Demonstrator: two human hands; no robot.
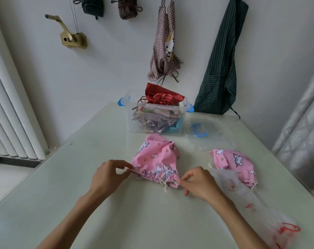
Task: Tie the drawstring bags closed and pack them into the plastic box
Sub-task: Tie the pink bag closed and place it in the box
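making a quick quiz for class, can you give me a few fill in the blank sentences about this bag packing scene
1. Both hands, the left hand and the right hand, pinch the gathered edge of a ____ bag with a unicorn print.
2. The shiny bag on top of the plastic box is ____.
3. The box lid lying on the table has a ____ handle.

Missing words: pink; red; blue

The plastic box (156, 121) stands behind one drawstring bag (156, 159), its lid (204, 133) to its right.
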